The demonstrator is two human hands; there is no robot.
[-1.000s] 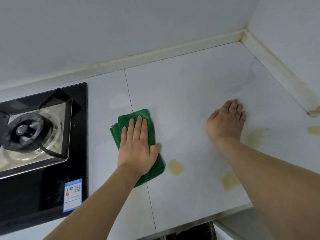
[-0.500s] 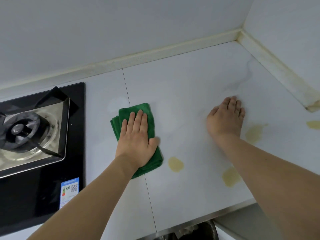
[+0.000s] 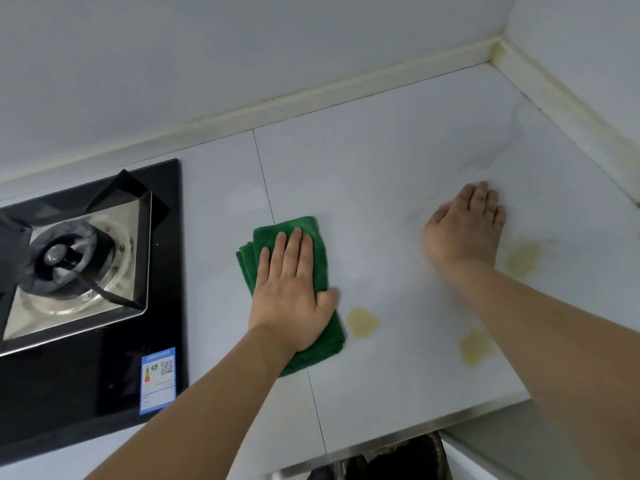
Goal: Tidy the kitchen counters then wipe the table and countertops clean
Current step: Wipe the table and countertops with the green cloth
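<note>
**Green cloth flat under the left hand on a stained white surface**

Green and folded into a thick pad, the cloth (image 3: 290,299) lies on the pale surface (image 3: 398,174), straddling a thin dark seam that runs from the back wall toward the front edge. The left hand (image 3: 292,292) lies palm down on top of it, fingers straight and close together, pointing away from the person, the thumb out to the right at the cloth's edge; it presses on the cloth and is not curled round it. Folded layers of the cloth show past the fingers on the left and below the wrist.

The right hand (image 3: 465,230) rests well to the right, palm down on the bare surface with fingers extended toward the back corner, holding nothing. It looks slightly blurred.

Three yellowish stains mark the surface: one (image 3: 362,322) just right of the cloth's lower corner, one (image 3: 476,346) beside the right forearm, and one (image 3: 523,259) just right of the right wrist.

At left sits a black glass gas hob (image 3: 104,375) with a steel burner (image 3: 65,258) under a dark pan support, and a blue label (image 3: 158,379) near its front right corner. The hob's right edge stands apart from the cloth.
</note>
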